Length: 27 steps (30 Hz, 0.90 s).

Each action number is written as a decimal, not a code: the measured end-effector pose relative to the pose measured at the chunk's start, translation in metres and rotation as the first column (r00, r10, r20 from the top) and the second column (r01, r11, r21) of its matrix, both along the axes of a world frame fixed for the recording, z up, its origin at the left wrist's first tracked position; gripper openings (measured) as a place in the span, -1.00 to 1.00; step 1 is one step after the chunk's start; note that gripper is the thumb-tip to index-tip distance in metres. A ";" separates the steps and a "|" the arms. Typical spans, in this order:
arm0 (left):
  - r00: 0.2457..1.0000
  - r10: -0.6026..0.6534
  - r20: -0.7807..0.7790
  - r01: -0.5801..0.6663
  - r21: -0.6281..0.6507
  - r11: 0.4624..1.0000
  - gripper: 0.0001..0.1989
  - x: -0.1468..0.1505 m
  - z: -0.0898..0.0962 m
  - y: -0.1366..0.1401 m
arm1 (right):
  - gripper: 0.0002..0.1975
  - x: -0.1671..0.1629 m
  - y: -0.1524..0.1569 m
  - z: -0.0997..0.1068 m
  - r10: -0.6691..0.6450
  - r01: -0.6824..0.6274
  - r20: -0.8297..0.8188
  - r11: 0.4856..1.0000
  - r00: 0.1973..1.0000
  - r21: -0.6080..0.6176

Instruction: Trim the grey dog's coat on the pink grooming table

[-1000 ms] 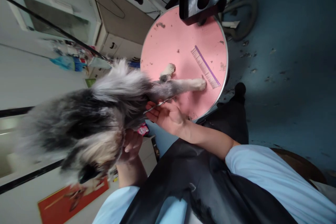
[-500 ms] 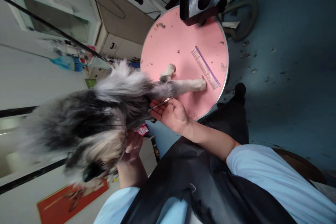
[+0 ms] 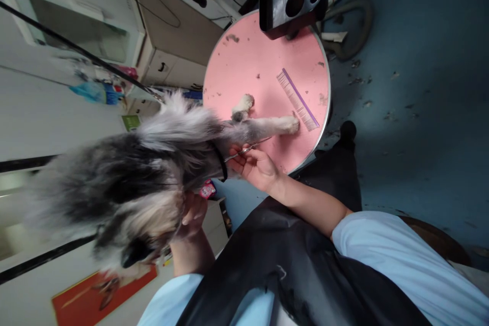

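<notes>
A grey and white dog (image 3: 148,178), appearing sideways in the head view, has its front leg (image 3: 267,128) extended to the pink round table. My left hand (image 3: 194,211) is closed at the pale fur under its muzzle, fingers partly hidden by fur. Thin metal scissors (image 3: 247,149) lie across the fingers of my right hand (image 3: 254,165), palm facing me, beside the inner side of the leg. A dark curved strap (image 3: 220,162) crosses the dog's chest near the scissors.
On the pink table (image 3: 263,51) lie a purple-backed comb (image 3: 298,99), near the paw, and scattered hair tufts. A black tool holder (image 3: 294,5) hangs over the table's edge. A dark cord (image 3: 76,48) runs to the dog. Hair clippings dot the blue floor (image 3: 412,86).
My right hand and the scissors have moved slightly right along the leg, and more of the scissors shows. The dark strap has come into view. My left hand stays at the muzzle.
</notes>
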<state>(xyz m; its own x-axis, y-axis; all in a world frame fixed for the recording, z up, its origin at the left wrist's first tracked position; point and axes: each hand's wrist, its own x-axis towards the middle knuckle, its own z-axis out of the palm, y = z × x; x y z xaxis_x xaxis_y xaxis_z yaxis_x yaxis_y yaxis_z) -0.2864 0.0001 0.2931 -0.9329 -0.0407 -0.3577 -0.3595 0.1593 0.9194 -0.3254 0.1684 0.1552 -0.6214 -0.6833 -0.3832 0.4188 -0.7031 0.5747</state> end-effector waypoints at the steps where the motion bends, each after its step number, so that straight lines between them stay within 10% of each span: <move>1: 0.999 -0.037 -0.039 0.040 0.062 0.997 -0.44 -0.001 0.000 0.004 | -0.82 0.000 0.001 -0.001 -0.010 0.010 0.000 1.000 1.000 -0.003; 20: 0.990 -0.067 -0.127 0.084 0.134 0.987 -0.40 -0.009 -0.002 0.030 | -0.80 0.008 -0.006 -0.031 -0.007 0.009 -0.036 0.998 0.999 0.063; 27: 0.998 0.054 -0.036 -0.046 0.189 0.981 -0.26 -0.006 -0.019 0.015 | -0.62 0.067 0.052 -0.044 0.106 -0.010 -0.532 0.984 0.840 0.180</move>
<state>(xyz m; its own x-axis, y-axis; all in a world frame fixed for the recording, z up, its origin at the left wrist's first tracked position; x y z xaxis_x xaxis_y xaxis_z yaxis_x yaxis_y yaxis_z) -0.2924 0.0155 0.2745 -0.9453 -0.0229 -0.3254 -0.3245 -0.0353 0.9452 -0.2580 0.2206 0.1108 -0.7232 -0.6818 -0.1101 0.6702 -0.7314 0.1262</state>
